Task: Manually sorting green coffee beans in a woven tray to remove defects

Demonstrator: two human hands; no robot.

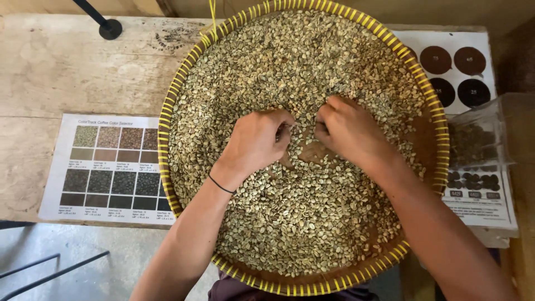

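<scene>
A large round woven tray with a yellow-banded rim (167, 106) rests on a wooden table and holds a thick layer of pale green unroasted coffee beans (290, 61). My left hand (257, 139) lies palm down in the middle of the beans with its fingers curled in among them; a thin black band circles the wrist. My right hand (348, 129) lies beside it, fingers also curled into the beans. Between the two hands a small patch of the brown tray bottom (316, 151) shows. Whether either hand holds beans is hidden.
A printed colour chart of bean samples (106, 167) lies on the wooden table (67, 72) left of the tray. Another chart with dark round swatches (454, 69) and a clear plastic bag (479, 139) sit to the right. A black stand base (110, 28) is at the back left.
</scene>
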